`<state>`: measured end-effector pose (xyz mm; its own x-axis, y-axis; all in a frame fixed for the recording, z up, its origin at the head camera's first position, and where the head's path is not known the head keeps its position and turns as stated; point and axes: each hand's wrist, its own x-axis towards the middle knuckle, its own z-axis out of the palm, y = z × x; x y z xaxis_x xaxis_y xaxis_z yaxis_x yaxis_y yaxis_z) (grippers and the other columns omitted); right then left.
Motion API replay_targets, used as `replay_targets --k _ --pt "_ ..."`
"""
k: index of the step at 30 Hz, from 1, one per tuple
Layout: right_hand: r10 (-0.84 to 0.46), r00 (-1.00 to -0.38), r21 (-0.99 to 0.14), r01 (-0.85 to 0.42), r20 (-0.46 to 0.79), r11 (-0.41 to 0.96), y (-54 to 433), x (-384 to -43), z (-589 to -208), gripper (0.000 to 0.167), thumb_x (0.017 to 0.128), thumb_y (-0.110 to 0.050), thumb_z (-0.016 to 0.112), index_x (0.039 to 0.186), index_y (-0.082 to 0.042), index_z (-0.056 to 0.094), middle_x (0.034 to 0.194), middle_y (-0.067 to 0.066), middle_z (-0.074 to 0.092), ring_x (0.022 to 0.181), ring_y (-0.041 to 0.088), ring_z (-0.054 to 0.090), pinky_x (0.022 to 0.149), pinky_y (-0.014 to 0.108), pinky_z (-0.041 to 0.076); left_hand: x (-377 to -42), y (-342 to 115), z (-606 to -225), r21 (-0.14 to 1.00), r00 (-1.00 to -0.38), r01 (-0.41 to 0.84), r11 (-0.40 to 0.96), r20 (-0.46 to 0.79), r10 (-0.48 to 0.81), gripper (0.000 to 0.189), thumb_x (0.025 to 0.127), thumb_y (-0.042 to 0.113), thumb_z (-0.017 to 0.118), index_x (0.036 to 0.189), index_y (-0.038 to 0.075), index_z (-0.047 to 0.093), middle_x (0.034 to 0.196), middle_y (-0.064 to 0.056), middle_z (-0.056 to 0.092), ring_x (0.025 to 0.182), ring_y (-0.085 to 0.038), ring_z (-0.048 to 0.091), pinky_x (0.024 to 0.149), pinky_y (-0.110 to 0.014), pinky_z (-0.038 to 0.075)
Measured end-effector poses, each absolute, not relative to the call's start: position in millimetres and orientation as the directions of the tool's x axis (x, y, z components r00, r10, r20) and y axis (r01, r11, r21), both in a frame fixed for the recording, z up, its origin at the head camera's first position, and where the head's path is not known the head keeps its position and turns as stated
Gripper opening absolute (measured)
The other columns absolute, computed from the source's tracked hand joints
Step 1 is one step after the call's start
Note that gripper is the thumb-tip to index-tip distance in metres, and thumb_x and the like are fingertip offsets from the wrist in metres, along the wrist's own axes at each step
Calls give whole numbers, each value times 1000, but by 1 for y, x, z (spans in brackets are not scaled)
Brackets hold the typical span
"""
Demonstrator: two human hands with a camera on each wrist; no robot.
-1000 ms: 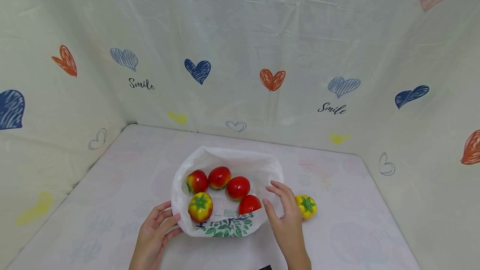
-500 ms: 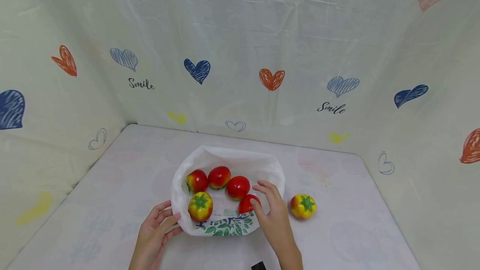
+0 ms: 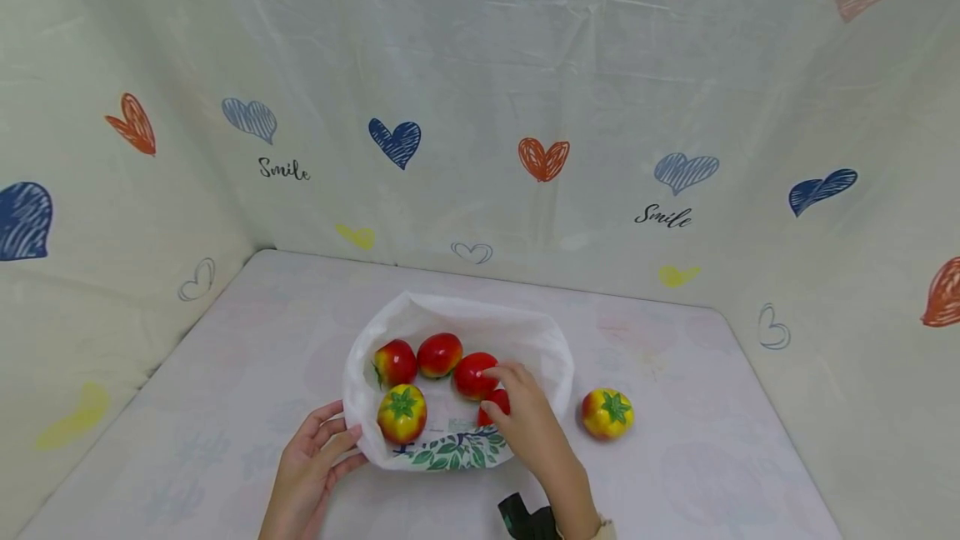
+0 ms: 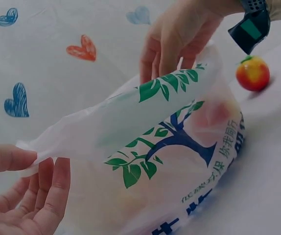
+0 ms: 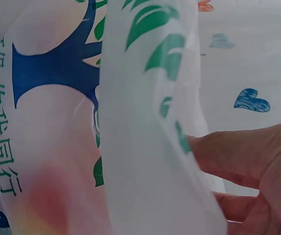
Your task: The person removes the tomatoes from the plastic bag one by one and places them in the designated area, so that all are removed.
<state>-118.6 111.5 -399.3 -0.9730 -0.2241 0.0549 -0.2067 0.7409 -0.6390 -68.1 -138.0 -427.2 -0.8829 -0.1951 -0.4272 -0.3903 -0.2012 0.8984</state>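
Note:
A white plastic bag (image 3: 551,348) with a green-leaved tree print stands with its mouth wide. Several glossy red-and-yellow toy fruits (image 3: 440,355), tomato-like with green star-shaped tops, lie inside. My left hand (image 3: 311,461) pinches the bag's left rim between thumb and fingers, as the left wrist view shows closely. My right hand (image 3: 528,415) reaches over the right rim, thumb and fingers spread apart above the rightmost red fruit (image 3: 495,407) and partly covering it. In the right wrist view, the bag's folded edge hides that hand's fingertips.
One more such fruit (image 3: 607,413) sits on the pale table (image 3: 705,457), right of the bag. A dark wrist-worn device (image 3: 525,517) hangs by the right forearm. A curtain printed with hearts (image 3: 544,158) stands behind and around the table.
My right hand has moved left from beside the loose fruit, over the bag's rim and above the fruits inside. The loose fruit is now fully uncovered. My left hand stays at the rim.

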Motion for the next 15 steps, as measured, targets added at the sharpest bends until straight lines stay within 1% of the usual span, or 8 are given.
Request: replay_targets --k 8,15 --pt "-294 -955 -565 -227 -29 793 110 -129 -403 45 80 -14 72 122 -8 57 125 15 52 112 29 50 92 45 50 -68 -138 -427 906 -891 -376 -195 -411 -192 62 88 22 63 139 9 31 105 3 56 87 -14 62 81 -30 56" --pt "-331 -939 -465 -255 -88 847 111 -134 -409 49 76 -21 76 120 -9 58 118 13 54 100 24 48 86 40 53 -68 -138 -427 904 -890 -378 -200 -414 -192 62 88 22 64 139 9 31 104 3 56 86 -14 62 81 -30 56"
